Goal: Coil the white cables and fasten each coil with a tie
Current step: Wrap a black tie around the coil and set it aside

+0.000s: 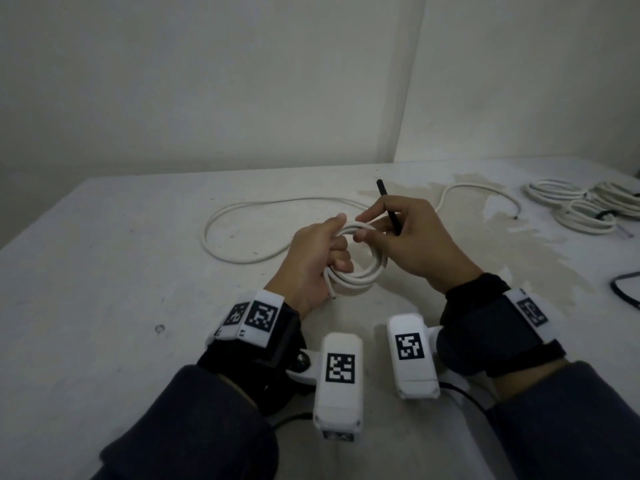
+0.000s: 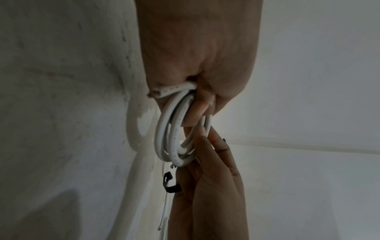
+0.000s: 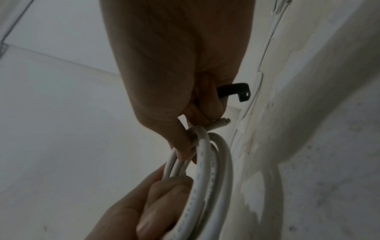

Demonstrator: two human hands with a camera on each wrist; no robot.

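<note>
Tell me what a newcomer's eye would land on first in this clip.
First, the two hands meeting at the table's middle: the left hand grips a white cable coil, while the right hand pinches the coil's top and holds a black tie. Next, the uncoiled cable looping across the table behind them. Last, finished coils piled at the far right.
</note>
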